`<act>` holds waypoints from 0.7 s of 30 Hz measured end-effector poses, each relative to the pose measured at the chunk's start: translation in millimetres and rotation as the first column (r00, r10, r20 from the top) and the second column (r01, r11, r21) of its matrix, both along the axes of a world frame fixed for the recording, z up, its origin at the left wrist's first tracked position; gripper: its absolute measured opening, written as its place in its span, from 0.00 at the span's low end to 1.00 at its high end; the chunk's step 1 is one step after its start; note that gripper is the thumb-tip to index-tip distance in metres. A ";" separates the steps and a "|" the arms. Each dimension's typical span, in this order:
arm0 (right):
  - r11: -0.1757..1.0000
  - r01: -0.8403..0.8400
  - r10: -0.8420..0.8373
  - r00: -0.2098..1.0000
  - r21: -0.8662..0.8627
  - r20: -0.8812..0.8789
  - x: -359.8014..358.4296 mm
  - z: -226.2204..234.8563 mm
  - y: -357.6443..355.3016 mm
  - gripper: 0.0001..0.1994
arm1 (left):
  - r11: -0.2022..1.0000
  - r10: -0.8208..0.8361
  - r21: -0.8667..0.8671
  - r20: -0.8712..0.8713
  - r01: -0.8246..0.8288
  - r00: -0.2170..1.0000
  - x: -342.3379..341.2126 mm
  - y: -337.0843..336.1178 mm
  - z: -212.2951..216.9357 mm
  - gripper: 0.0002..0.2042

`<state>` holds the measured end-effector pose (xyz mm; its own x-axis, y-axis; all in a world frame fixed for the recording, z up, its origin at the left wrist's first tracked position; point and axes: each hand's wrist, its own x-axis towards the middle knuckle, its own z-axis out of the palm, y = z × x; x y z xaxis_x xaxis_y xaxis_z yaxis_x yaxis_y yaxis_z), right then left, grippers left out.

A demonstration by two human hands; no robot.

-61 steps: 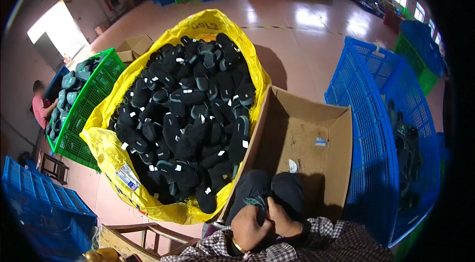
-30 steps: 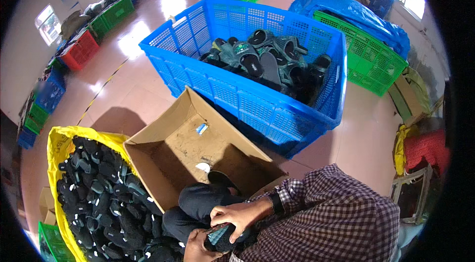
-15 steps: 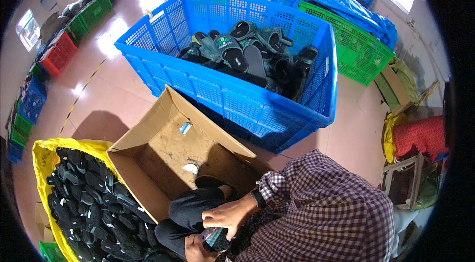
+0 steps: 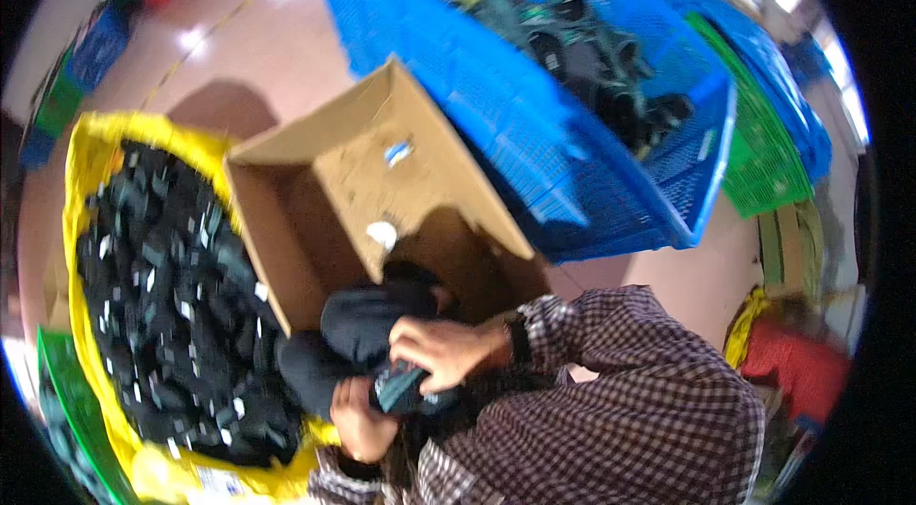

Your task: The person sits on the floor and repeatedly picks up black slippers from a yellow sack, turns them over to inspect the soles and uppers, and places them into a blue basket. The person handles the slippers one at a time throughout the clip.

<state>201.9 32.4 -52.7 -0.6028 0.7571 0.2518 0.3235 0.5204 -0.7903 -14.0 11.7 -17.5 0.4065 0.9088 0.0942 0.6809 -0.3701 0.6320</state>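
Over my lap, both hands are closed on a dark slipper (image 4: 399,389) whose teal upper shows between them. My left hand (image 4: 363,421) grips its near left side. From above and the right, my right hand (image 4: 441,352) wraps over it, thumb pressed on the upper. The slipper's far end is hidden by my fingers and sleeve. Left of my knees, a yellow sack (image 4: 84,154) lies wide open, full of black fuzzy footwear pieces (image 4: 181,314) with small white tags. Motion blurs the picture somewhat.
An open cardboard box (image 4: 305,138) stands in front of my knees, with a white scrap (image 4: 382,235) and a small blue-and-white packet (image 4: 398,153) inside. Beyond is a large blue crate (image 4: 496,138) of slippers (image 4: 582,52). A green crate (image 4: 763,162) stands right; red cloth (image 4: 797,362) lies far right.
My view has swung left and down, so the sack shows more fully and the blue crate sits higher and farther right. Both hands still hold the slipper; more of my left forearm shows.
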 end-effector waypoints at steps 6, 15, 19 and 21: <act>0.996 0.085 -0.084 0.990 -0.006 0.112 -6.9 14.5 9.5 0.28 | 0.986 0.166 -0.001 0.014 -0.166 0.986 -1.6 4.9 -11.7 0.15; 1.000 0.007 -0.009 0.973 0.009 0.232 -9.0 20.3 10.3 0.30 | 0.986 -0.090 -0.127 0.138 0.108 0.986 -29.9 7.3 4.1 0.29; 1.000 -0.001 0.002 0.961 -0.006 0.276 -7.9 26.8 12.3 0.30 | 0.989 -0.089 -0.109 0.122 0.102 0.989 -28.7 6.7 1.2 0.27; 1.000 0.004 -0.009 0.957 0.017 0.291 -8.0 26.6 13.6 0.30 | 0.993 -0.042 -0.103 0.103 0.053 0.994 -24.9 4.3 -0.8 0.26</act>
<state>194.0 46.0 -26.1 -0.6470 0.7585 0.0781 0.5416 0.5292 -0.6531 -38.9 16.0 -18.3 0.4431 0.8955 0.0415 0.5949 -0.3283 0.7337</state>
